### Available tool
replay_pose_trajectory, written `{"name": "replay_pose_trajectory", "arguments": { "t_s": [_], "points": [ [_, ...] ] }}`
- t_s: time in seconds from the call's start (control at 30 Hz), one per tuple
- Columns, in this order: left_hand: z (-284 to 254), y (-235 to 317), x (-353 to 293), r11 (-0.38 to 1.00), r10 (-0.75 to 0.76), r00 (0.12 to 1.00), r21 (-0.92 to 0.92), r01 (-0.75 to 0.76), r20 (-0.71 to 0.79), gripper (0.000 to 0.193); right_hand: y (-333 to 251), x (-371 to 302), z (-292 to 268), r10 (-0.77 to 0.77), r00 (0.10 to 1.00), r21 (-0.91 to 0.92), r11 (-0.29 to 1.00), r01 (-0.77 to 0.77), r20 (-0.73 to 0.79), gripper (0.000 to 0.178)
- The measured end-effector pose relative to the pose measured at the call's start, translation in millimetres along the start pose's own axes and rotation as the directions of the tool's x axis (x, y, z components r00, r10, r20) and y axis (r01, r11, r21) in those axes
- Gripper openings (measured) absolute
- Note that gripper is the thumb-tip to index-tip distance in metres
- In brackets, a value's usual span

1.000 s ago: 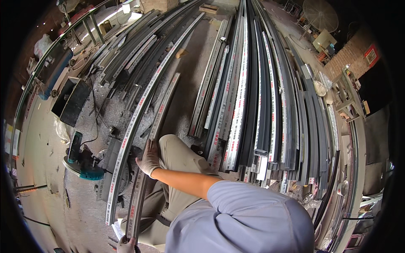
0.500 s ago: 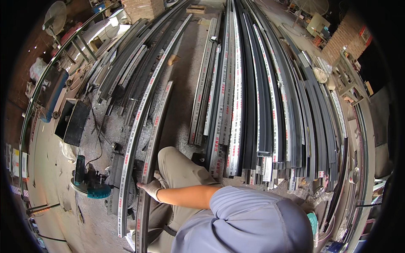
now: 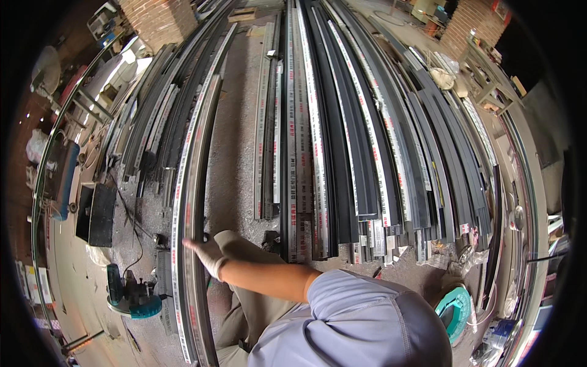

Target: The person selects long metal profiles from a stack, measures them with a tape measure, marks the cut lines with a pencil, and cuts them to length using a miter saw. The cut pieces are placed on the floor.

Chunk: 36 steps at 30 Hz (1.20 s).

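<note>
My right hand [image 3: 209, 255], in a white glove with bare fingertips, grips a long grey metal profile [image 3: 202, 147]. The thumb lies across the top, while the other fingers are mostly hidden. This profile runs from near the lower edge far up the view. Close along its left side lies another long profile [image 3: 177, 269] with a white, printed protective film. My bent knee [image 3: 235, 240] is just beyond the forearm. My left hand is out of view.
A teal-and-black power saw [image 3: 137, 304] stands on the floor at left, below an open black box [image 3: 96, 214]. Stacked long profiles [image 3: 345, 171] cover the middle and right. A teal ring-shaped object [image 3: 455, 313] is at lower right. A brick pillar [image 3: 158, 21] rises at the back.
The held profile has slid away from me and leftward, closing the gap to the white-filmed one. My right hand has moved slightly up and left with it. The whole view has shifted.
</note>
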<state>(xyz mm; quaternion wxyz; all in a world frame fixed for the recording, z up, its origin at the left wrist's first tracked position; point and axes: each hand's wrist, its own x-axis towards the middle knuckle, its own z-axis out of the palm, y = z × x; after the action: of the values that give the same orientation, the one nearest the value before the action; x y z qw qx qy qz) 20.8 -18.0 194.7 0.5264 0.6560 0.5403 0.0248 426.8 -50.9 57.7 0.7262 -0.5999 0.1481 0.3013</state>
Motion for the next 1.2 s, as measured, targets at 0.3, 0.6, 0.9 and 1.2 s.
{"name": "replay_pose_trajectory", "arguments": {
  "t_s": [0.3,0.6,0.9,1.2],
  "points": [
    [178,120,33,0.709,0.651,0.730,0.175,-0.683,0.208,0.037,-130,51,-133,-0.459,0.871,0.363,0.792,0.490,-0.174,0.079],
    [324,154,39,0.848,0.426,0.674,-0.007,-0.530,0.603,0.044,-179,56,-285,-0.447,0.862,0.040,0.883,0.468,-0.239,0.082],
    [277,139,43,0.924,0.220,0.801,0.144,-0.354,0.558,0.039,-141,132,-402,-0.302,0.885,-0.331,0.926,0.182,-0.356,0.116],
    [218,36,99,0.990,0.139,0.921,-0.071,-0.121,0.363,0.028,-117,146,-374,-0.351,0.826,-0.682,0.729,-0.055,-0.441,0.083]
  ]
}}
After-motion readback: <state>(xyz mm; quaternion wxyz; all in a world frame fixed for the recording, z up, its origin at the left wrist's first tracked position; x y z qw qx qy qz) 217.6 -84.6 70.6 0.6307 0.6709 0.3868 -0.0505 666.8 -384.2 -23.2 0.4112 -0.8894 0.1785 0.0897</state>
